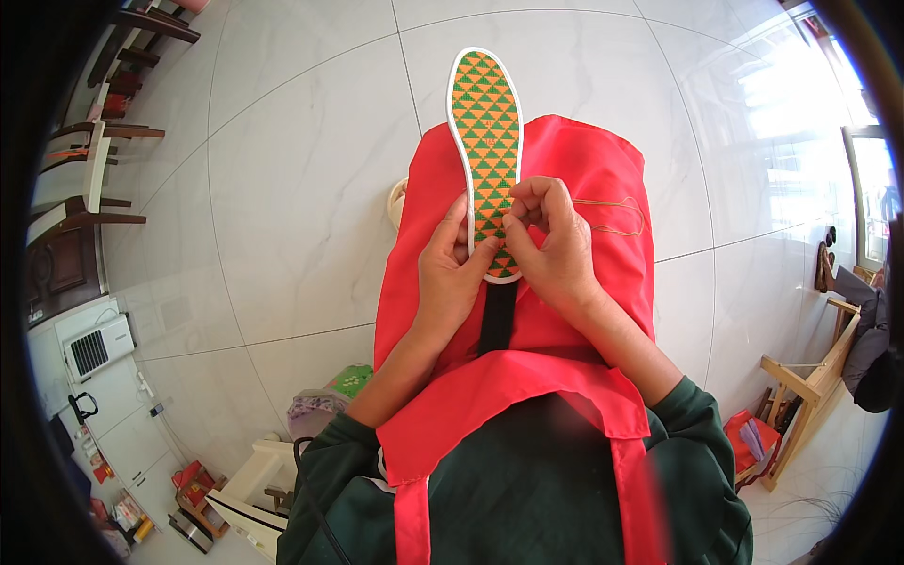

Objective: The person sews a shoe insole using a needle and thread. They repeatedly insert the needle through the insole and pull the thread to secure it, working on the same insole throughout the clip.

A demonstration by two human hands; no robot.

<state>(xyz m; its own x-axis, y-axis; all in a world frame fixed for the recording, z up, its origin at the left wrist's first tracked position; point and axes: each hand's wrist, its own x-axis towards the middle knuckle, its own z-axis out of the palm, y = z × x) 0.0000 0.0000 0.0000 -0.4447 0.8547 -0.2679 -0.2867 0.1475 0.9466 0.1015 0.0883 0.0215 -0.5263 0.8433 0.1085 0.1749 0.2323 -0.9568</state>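
Observation:
A shoe insole [485, 122] with green and orange stitched triangles and a white rim lies lengthwise over my lap, its toe end pointing away. My left hand [449, 268] grips it by the left side near the heel, thumb on the patterned face and fingers going underneath. At its right edge, my right hand [554, 240] is closed in a pinch against the stitching. Whatever sits between those fingertips is too small or hidden to make out. A thin yellow-orange thread [621, 202] loops out to the right from behind my right hand.
Beneath the insole, a red apron [603, 273] covers my lap, with a black strap [497, 318] down its middle. Pale tiles [311, 188] surround me. Dark wooden chairs [99, 174] stand far left, a cream stool [252, 494] lower left, a wooden frame seat [810, 386] right.

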